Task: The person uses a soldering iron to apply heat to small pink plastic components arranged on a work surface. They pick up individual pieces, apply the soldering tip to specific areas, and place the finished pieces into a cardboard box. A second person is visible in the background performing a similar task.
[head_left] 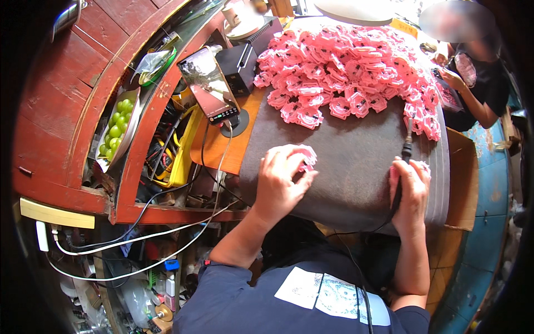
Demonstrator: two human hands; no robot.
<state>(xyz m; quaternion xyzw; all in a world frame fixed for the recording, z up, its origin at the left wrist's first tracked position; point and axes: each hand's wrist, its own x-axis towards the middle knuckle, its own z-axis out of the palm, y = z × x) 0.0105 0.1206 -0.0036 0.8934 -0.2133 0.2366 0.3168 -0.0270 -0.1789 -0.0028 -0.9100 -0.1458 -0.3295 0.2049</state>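
My left hand (278, 181) is closed in a pinch on a small pink plastic piece (307, 158), just above the grey mat (339, 167). The fingers partly cover the piece. My right hand (411, 192) grips a soldering iron (407, 149) by its dark handle, with the metal tip pointing away from me toward the pile. Bits of pink show around the right fingers; I cannot tell what they are. A large heap of similar pink pieces (345, 69), with small dark parts in them, covers the far half of the mat.
To the left, a phone (211, 86) stands on a holder beside a black box (238, 68). Green grapes (117, 129) lie in a white tray by a yellow bin (186, 150). White cables (167, 253) hang near my left arm. Another person (473, 78) sits at the far right.
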